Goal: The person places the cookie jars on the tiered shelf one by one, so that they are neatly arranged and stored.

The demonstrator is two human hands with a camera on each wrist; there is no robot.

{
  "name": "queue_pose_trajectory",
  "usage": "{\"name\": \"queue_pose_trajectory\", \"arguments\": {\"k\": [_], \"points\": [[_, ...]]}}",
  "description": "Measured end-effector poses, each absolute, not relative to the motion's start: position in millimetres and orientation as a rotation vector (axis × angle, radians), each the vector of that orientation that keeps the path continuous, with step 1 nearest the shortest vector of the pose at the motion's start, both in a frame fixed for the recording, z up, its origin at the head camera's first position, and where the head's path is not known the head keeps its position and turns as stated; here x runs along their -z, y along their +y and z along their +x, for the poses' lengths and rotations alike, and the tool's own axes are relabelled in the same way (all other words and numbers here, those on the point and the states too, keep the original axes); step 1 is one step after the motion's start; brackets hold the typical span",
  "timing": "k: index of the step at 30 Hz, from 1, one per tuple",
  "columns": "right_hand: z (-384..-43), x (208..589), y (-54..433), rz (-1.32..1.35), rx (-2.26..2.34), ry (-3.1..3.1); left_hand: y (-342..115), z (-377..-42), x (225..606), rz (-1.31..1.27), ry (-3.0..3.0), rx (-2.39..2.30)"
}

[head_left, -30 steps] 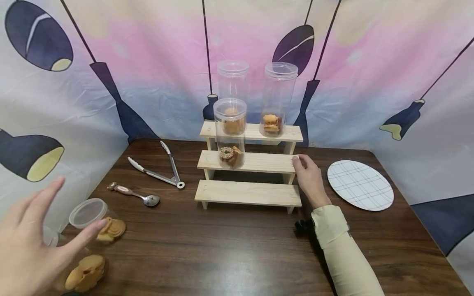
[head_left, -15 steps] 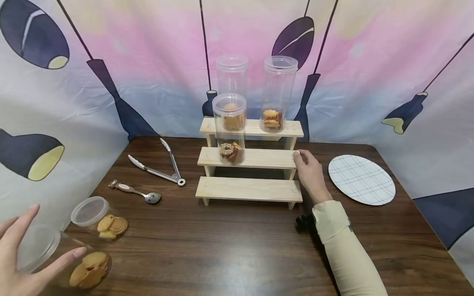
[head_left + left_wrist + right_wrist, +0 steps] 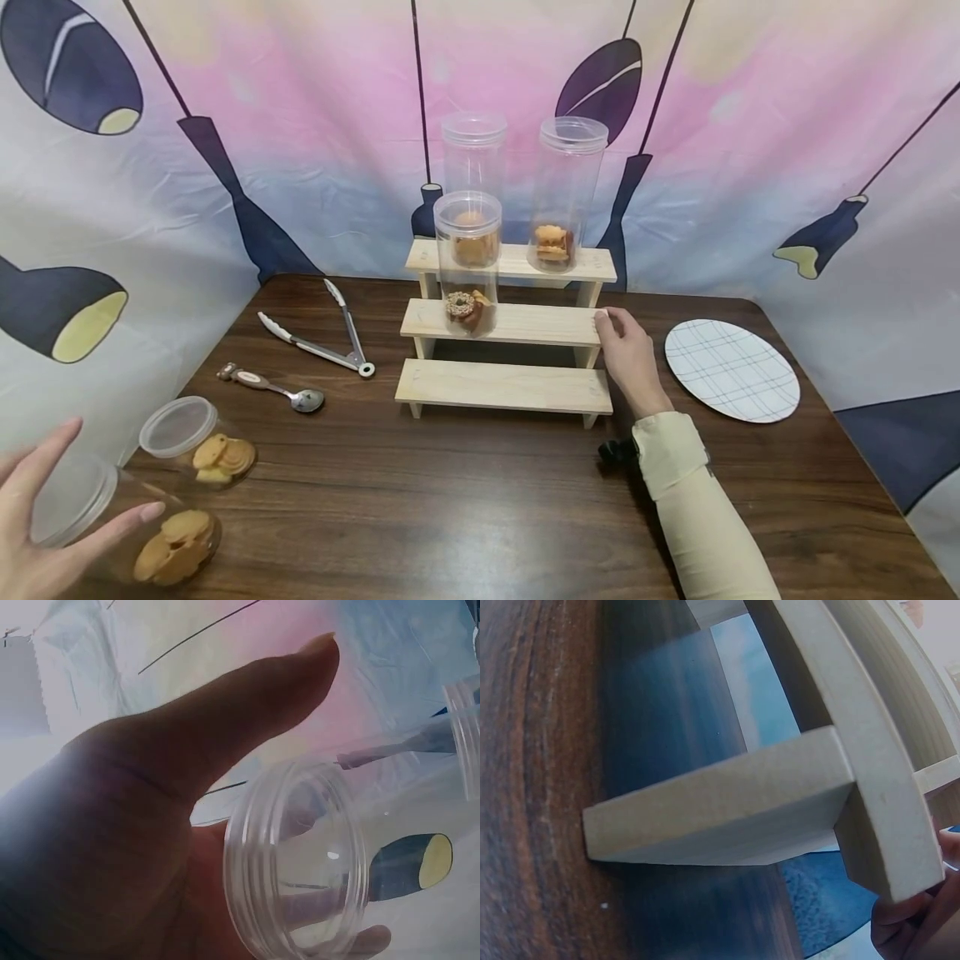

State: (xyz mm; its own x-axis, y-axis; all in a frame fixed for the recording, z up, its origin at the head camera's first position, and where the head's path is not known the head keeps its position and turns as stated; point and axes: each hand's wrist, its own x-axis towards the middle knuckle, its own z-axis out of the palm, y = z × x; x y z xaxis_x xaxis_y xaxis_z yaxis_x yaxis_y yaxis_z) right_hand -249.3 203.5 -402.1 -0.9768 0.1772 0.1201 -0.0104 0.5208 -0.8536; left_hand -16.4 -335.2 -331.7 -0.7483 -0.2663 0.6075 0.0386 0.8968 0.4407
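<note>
In the head view my left hand (image 3: 30,558) is at the lower left, thumb and fingers spread wide around a clear lidded jar (image 3: 71,504) with cookies (image 3: 176,547) at its bottom. The left wrist view shows the thumb apart from the lid (image 3: 300,862), with fingers behind the jar. My right hand (image 3: 628,358) grips the right end of the middle step of a three-tier wooden stand (image 3: 540,323); its curled fingers show beside the board's end in the right wrist view. Three clear jars stand on it: one cookie jar (image 3: 468,262) on the middle step, two on top.
Behind the left jar is another cookie jar (image 3: 180,427). A teaspoon (image 3: 277,390) and splayed tongs (image 3: 326,350) lie left of the stand. A white checked plate (image 3: 732,371) lies at the right. A patterned cloth (image 3: 322,167) hangs behind the dark wooden table (image 3: 450,500).
My left hand has moved down and left, around the near jar, and more of that jar now shows. The right hand stays at the stand; the head view shifted slightly.
</note>
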Motion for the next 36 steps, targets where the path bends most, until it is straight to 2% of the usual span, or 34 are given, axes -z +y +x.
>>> {"name": "queue_pose_trajectory", "arguments": {"k": [6,17,36], "points": [[-249,403,203,-0.138,-1.441,-2.558,-341,-15,339,0.186,-2.382,0.541],[-250,405,203,-0.146,-1.437,-2.559,-341,-23,345,0.074,-2.269,0.519],[-251,406,204,-0.146,-1.424,-2.561,-338,-21,343,0.145,-2.282,0.567]]}}
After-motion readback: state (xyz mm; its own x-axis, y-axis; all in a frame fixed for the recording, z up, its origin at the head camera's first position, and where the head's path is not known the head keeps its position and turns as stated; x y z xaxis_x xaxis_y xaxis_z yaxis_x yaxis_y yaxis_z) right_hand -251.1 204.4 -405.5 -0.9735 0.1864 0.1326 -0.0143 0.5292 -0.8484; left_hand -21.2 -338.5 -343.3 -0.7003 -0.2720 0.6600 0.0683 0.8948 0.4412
